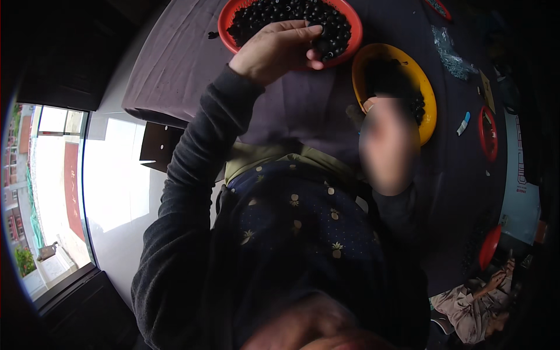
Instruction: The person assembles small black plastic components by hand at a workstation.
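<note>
My left hand [280, 49] reaches into a red bowl [228, 17] heaped with small black beads [291, 14], its fingers curled and pinched on beads at the bowl's near rim. My right hand [388, 146] hovers blurred in front of a yellow bowl [423, 79] that holds a few black beads [415, 105]; what its fingers hold cannot be made out. Both dark sleeves rise from the lower edge.
A purple cloth [175, 64] covers the table. A small red dish [487, 133] and a light blue item [463, 123] lie to the right. Another red dish [489, 248] and a seated person [475, 300] are at lower right. A bright window [52, 186] is on the left.
</note>
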The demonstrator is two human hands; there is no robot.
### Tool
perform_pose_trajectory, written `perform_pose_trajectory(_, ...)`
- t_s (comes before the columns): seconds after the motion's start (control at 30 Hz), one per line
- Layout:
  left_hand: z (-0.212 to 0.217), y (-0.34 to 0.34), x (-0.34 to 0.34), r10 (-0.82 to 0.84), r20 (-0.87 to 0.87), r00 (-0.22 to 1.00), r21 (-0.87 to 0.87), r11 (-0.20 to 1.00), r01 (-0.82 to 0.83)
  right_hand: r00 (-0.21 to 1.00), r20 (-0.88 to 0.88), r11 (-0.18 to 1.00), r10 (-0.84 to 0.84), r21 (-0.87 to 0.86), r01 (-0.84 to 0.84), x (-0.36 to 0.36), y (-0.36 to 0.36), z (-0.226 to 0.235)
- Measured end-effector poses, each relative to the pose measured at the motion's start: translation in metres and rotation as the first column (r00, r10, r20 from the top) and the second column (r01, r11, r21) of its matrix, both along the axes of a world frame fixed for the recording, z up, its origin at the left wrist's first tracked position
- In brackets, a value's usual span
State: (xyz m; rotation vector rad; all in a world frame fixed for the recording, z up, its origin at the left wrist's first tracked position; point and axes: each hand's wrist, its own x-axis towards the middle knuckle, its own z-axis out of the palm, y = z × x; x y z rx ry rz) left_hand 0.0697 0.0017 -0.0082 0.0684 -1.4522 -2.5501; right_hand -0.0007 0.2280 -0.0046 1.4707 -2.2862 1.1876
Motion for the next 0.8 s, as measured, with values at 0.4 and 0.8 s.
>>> perform_pose_trajectory(0.4, 0.000, 0.048, 0.035, 0.004, -0.202, 0.979, 0.270, 0.961, 0.052, 0.935, -0.340, 0.994, 0.104, 0.011, -0.107, 0.001, -0.048, 0.037)
perform_pose_trajectory(0.8, 0.001, 0.060, 0.030, 0.065, -0.268, 0.961, 0.174, 0.985, -0.018, 0.933, -0.353, 0.997, 0.072, 0.020, -0.069, 0.000, -0.045, 0.047)
